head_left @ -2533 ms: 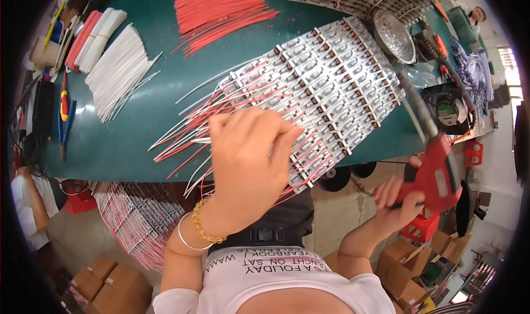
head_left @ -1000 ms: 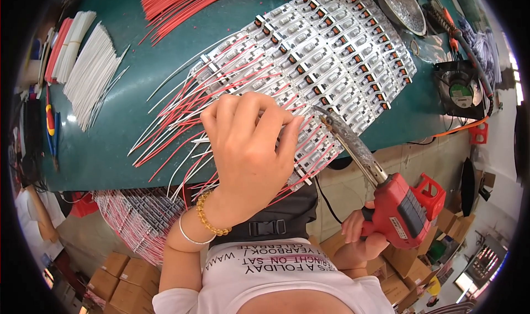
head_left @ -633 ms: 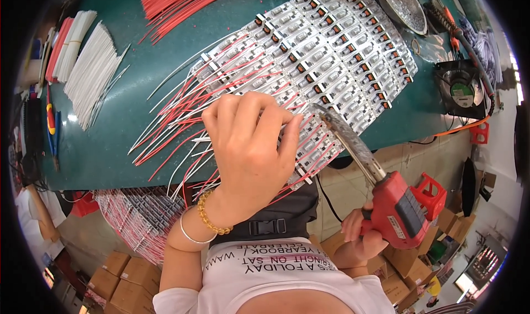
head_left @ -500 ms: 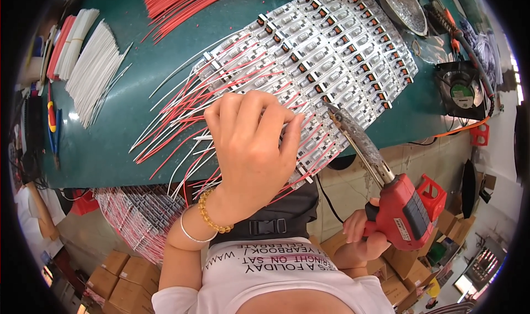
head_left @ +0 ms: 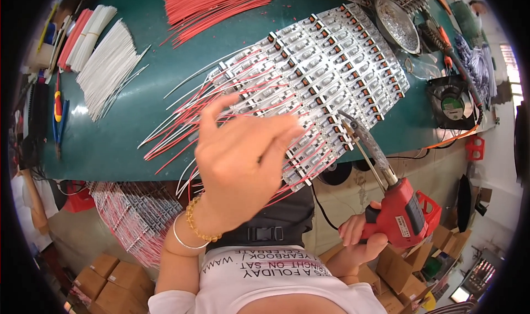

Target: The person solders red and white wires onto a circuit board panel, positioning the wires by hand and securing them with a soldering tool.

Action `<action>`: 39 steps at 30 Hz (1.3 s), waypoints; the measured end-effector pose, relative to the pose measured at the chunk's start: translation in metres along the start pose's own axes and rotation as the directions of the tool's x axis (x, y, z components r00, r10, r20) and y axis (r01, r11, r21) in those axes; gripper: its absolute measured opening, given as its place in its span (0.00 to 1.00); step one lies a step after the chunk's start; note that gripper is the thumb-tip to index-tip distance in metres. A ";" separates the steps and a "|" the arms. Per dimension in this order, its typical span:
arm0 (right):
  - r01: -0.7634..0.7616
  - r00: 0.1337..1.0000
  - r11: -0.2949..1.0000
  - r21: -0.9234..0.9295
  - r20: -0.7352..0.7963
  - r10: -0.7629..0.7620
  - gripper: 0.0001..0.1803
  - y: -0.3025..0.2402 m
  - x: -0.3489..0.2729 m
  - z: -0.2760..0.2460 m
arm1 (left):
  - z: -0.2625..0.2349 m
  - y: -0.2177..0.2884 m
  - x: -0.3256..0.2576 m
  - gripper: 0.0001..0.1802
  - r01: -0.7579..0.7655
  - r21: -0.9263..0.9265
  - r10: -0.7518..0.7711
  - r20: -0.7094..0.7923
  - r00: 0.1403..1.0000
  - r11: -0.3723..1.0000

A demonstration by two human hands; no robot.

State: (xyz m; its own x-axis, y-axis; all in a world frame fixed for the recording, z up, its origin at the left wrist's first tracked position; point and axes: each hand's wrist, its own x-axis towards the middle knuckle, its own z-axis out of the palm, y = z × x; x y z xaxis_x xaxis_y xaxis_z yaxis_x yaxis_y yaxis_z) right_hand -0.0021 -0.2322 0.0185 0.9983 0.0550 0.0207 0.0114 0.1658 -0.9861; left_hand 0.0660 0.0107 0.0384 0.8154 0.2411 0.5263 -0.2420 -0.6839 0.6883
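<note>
My left hand [head_left: 234,159] hovers over the near left part of a slanted array of small circuit boards [head_left: 326,54]. Its thumb and index finger are pinched together, another finger sticks out to the left, and motion blurs it; what the pinch holds is hidden. Red and white wires [head_left: 175,123] run from the boards' left side, some passing behind this hand. To the right, my right hand [head_left: 358,239] is wrapped round the grip of a red soldering gun [head_left: 398,212]. The gun's tip points up and left, at the boards' near right edge.
On the green table [head_left: 141,99] lie bundles of red wires [head_left: 207,8] and white wires [head_left: 105,71]. Pliers [head_left: 59,115] rest at the left, while a metal bowl [head_left: 396,24] and a small fan [head_left: 452,101] stand at the right. Wired boards [head_left: 135,214] hang below the table's front edge.
My left hand has shifted slightly left and down, with one finger now stretched out. The soldering gun's tip has moved a little right and down across the boards. The view has shifted slightly.
</note>
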 end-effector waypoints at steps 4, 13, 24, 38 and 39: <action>-0.010 0.999 1.000 0.012 -0.034 0.011 0.43 0.000 -0.007 0.001 | 0.020 0.010 -0.013 0.06 -0.015 0.081 0.003 0.148 0.989 0.997; -0.037 0.998 0.987 -0.157 0.041 0.044 0.43 0.002 -0.017 -0.013 | 0.036 0.008 -0.018 0.08 -0.057 0.207 0.031 0.129 0.991 0.977; -0.110 0.993 0.988 -0.108 0.032 0.114 0.37 0.004 -0.017 -0.013 | 0.034 0.004 -0.022 0.08 -0.056 0.171 0.035 0.126 0.991 0.984; -0.104 0.994 0.988 -0.117 0.005 0.105 0.44 0.004 -0.019 -0.011 | 0.036 0.003 -0.021 0.08 -0.079 0.194 0.060 0.102 0.993 0.978; -0.093 0.996 0.988 -0.126 0.005 0.094 0.44 0.004 -0.019 -0.011 | 0.035 0.003 -0.021 0.08 -0.081 0.195 0.062 0.102 0.993 0.977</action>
State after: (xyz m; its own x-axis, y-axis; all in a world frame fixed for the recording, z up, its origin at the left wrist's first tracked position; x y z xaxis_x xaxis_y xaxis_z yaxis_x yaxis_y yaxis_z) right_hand -0.0203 -0.2434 0.0121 0.9946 0.0752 -0.0716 -0.0744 0.0349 -0.9966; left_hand 0.0664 -0.0209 0.0116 0.8485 0.1267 0.5138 -0.1997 -0.8225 0.5325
